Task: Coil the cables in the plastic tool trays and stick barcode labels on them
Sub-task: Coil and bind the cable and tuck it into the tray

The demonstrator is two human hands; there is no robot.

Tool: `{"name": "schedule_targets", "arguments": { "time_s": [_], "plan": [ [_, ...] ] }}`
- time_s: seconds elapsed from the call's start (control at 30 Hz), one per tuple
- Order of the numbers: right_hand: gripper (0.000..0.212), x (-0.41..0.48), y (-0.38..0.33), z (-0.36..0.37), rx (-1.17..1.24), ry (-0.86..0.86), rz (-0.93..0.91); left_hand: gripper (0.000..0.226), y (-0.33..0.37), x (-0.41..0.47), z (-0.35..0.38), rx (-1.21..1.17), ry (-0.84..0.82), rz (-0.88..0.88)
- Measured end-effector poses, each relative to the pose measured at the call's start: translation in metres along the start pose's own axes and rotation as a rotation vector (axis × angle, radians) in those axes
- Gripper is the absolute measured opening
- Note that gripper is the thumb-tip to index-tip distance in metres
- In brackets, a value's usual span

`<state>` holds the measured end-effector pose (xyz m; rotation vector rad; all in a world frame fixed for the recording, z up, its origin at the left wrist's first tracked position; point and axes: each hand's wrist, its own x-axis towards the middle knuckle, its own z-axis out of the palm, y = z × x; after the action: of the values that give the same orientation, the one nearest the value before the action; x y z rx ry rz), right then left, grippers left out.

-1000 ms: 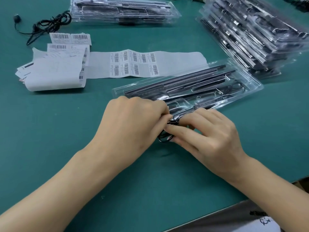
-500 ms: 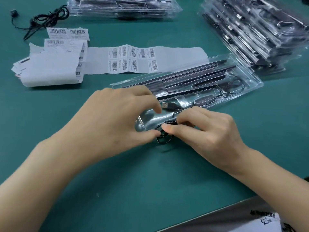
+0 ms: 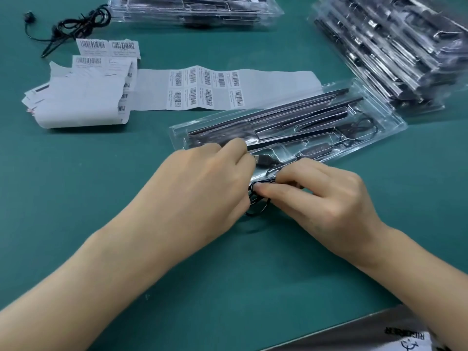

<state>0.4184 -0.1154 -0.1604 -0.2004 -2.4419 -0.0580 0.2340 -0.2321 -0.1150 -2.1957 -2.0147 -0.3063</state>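
Seemingly light and springy, the cable [image 3: 258, 211] wanted holding at its loops, where the right hand [image 3: 326, 198] pinched it; the left hand [image 3: 202, 183], fingers curled, had an unclear grip.

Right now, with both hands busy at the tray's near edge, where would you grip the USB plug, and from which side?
Probably the black moulded body of the USB plug, pinched across its two long sides from above. It lies flat on the clear tray, metal tip pointing left at the left hand, cable trailing right toward the right hand, so both ends are crowded.
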Motion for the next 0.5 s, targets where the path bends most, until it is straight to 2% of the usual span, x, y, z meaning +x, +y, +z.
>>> {"name": "schedule_targets", "arguments": {
  "time_s": [0.1,0.3,0.5],
  "plan": [
    [0.011,0.0005,0.0003,-0.0003,-0.013,-0.016,0.004,0.011,-0.0005,-0.0023,0.0027,0.048,-0.001,0.021],
    [0.014,0.0056,0.0003,-0.001,-0.082,-0.01,0.003,0.01,0.002,-0.0042,0.0038,-0.032,0.011,-0.054],
    [0.015,0.0083,-0.0046,0.0016,-0.103,-0.012,0.038,0.014,0.0005,-0.003,0.0045,-0.05,0.036,-0.033]
  ]
}}
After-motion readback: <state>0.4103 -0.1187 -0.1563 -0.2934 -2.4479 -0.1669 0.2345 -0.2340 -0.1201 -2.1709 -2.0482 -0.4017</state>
